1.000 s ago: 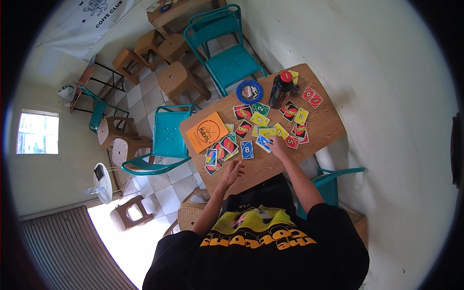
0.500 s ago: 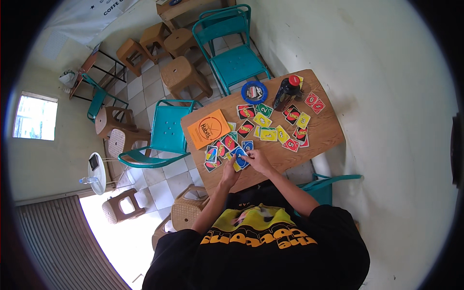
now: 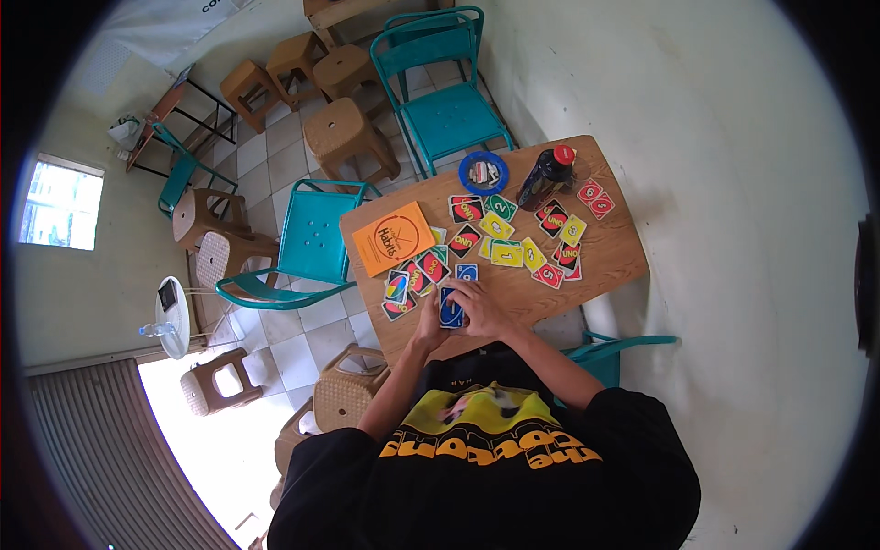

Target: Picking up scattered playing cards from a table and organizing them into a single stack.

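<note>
At the table's near edge, my two hands close around a small stack of playing cards (image 3: pixel 450 310), its top card blue. My left hand (image 3: pixel 429 328) grips the stack's left side. From the right, my right hand (image 3: pixel 483 313) holds it with the fingers over its upper edge. Just beyond them a blue card (image 3: pixel 467 272) lies on the table. Left of it, red-and-black card backs (image 3: pixel 433 269) overlap with a multicoloured card (image 3: pixel 397 287). Farther off are several yellow cards (image 3: pixel 506 253), a green card (image 3: pixel 498 207) and a red card (image 3: pixel 548 277).
The wooden table (image 3: pixel 605 257) also carries an orange booklet (image 3: pixel 394 240), a blue ashtray (image 3: pixel 483 173) with butts and a dark bottle (image 3: pixel 547 179) with a red cap. Teal chairs (image 3: pixel 316 229) and brown stools (image 3: pixel 346 137) surround it; a wall (image 3: pixel 733 275) rises at right.
The blue-topped stack has turned more upright and come slightly nearer to me. My right hand has shifted a little left, its fingers now over the stack's top. The view has tilted slightly.
</note>
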Demonstrator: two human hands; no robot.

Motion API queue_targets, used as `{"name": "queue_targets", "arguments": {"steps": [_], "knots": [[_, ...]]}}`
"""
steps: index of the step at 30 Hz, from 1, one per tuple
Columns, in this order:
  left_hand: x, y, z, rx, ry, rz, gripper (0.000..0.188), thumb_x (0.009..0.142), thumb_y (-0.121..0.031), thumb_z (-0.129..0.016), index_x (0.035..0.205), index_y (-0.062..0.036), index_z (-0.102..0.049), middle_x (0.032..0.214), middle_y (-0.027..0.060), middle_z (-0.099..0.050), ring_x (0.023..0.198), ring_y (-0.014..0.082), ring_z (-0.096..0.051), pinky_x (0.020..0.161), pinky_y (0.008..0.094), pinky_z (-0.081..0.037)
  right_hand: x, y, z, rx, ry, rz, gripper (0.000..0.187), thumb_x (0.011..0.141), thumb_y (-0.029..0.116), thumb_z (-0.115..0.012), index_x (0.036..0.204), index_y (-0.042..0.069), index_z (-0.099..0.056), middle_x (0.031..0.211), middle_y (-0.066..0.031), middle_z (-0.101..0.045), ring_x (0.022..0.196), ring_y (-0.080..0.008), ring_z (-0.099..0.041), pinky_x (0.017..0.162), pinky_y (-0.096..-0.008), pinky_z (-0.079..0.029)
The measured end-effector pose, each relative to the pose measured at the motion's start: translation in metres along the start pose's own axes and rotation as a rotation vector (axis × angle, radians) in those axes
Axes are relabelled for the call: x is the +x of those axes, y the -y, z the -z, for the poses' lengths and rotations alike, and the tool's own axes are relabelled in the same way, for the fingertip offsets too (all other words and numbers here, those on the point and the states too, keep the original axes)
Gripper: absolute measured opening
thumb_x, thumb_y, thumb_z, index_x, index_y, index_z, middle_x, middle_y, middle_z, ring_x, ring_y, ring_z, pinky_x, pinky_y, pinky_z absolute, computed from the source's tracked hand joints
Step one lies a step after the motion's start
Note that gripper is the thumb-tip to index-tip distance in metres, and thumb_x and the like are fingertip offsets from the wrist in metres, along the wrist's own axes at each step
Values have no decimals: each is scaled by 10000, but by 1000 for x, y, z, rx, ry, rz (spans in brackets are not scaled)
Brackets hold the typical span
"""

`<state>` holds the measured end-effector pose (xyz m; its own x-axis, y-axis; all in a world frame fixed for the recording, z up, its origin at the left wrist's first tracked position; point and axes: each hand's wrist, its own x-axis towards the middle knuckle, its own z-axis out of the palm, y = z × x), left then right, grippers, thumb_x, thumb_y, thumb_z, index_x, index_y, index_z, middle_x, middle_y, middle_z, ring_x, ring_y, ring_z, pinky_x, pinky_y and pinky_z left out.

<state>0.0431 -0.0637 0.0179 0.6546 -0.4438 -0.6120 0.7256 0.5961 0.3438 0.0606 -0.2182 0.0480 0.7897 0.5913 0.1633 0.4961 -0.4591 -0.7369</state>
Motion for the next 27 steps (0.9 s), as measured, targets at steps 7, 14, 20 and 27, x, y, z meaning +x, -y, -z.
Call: {"name": "queue_targets", "arguments": {"steps": [7,14,20,27], "knots": [[4,5,-2,121,-68,30,616,923,-621,-268,1158,-112,-523,983,59,-621,852,185,-635,747,357,-533,-6,-5,-5,-227,-9,92,487,558,178,-805,956,68,-547,1292,-122,-463,1198,-297,-438,985,-434,-330],[21,30,21,208,-153,39,630,907,-648,-278,1143,-119,-527,968,56,-616,824,172,-627,697,322,-520,-21,-9,-20,-33,-4,-113,504,557,219,-801,970,70,-553,1239,-140,-483,1160,-305,-462,1006,-444,-315],[27,29,50,303,-136,68,637,909,-643,-285,1201,-120,-499,1025,72,-607,887,186,-618,764,366,-512,-16,-8,-22,-33,-11,-89,514,550,227,-805,973,75,-555,1230,-143,-486,1134,-319,-475,998,-445,-329],[23,23,50,320,-256,63,715,895,-672,-253,1205,-53,-429,1220,147,-527,1091,288,-552,901,404,-436,-12,-71,-46,-93,-94,-234,562,522,158,-826,991,80,-526,1261,-154,-421,1163,-348,-442,962,-407,-387]]}}
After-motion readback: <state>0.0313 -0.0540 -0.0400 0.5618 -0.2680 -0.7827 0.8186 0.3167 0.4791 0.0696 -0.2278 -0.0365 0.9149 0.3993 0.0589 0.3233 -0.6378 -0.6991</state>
